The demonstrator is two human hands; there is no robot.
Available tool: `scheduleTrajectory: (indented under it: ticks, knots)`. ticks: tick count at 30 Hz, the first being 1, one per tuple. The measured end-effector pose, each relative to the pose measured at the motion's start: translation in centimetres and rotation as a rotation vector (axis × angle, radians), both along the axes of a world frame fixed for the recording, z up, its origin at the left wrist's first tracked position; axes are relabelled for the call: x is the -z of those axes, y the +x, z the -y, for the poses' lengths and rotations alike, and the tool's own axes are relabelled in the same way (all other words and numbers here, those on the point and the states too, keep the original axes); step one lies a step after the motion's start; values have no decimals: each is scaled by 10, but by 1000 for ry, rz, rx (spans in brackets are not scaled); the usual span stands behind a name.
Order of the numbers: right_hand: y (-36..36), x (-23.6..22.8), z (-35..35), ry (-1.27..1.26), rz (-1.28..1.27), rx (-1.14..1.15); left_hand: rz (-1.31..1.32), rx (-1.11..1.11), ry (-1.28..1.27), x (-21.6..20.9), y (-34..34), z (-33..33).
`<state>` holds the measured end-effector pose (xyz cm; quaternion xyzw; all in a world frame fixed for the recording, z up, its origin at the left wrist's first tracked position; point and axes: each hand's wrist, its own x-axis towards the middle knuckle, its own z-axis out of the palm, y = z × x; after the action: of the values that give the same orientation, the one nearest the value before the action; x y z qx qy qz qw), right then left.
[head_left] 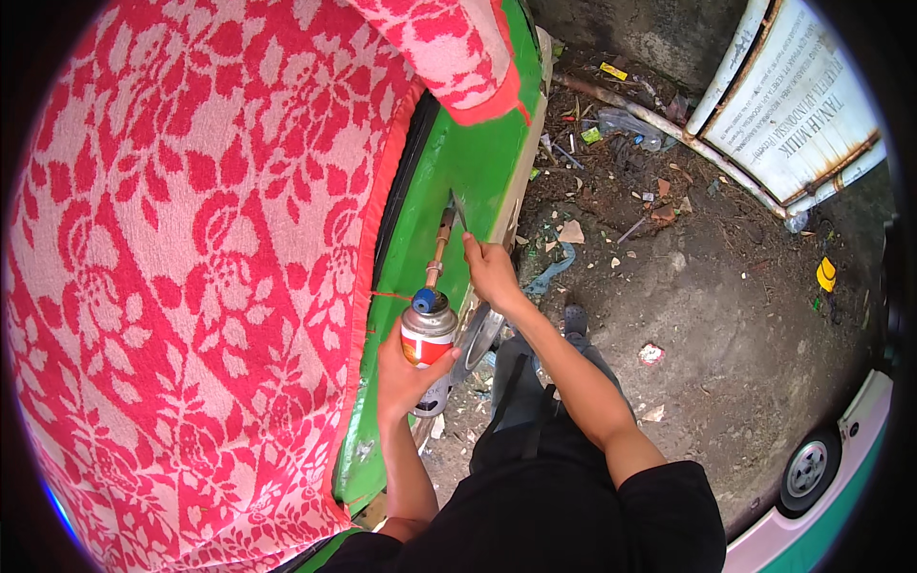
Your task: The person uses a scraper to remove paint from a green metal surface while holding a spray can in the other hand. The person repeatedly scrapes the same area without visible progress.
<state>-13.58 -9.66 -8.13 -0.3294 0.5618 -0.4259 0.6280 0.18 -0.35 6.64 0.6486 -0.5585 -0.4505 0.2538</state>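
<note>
My left hand [397, 375] is closed around a gas torch canister [427, 346] with a red and white label. A blue knob [423, 300] and a brass-coloured torch nozzle [440, 250] top it, the nozzle aimed at a green vehicle panel [413, 215]. Gripped in my right hand [492, 273] is a thin-bladed scraper [459, 212], whose tip lies at the panel beside the nozzle end. I cannot make out a flame. My right fingers hide the scraper's handle.
A red and pink floral blanket [220, 239] covers the vehicle on the left. Litter [621, 124] and debris lie on the dirt floor. A rusty-framed white sign [798, 105] leans at the upper right. Another car's wheel [810, 470] shows at the lower right.
</note>
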Motion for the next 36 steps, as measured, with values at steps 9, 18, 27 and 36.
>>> scheduleTrajectory:
  ticks: [9, 18, 27, 36]
  knots:
    - [-3, -8, -1, -34, 21, 43, -31, -15, -1, -2, -1, -1]
    - [-10, -8, 1, -49, 45, 5, -42, 8, 13, 3, 2, -1]
    - [-15, -14, 1, 5, 29, -34, -41, -7, -13, 6, 3, -1]
    - [-6, -11, -10, 16, 57, -54, -83, -53, 9, 15, 5, -12]
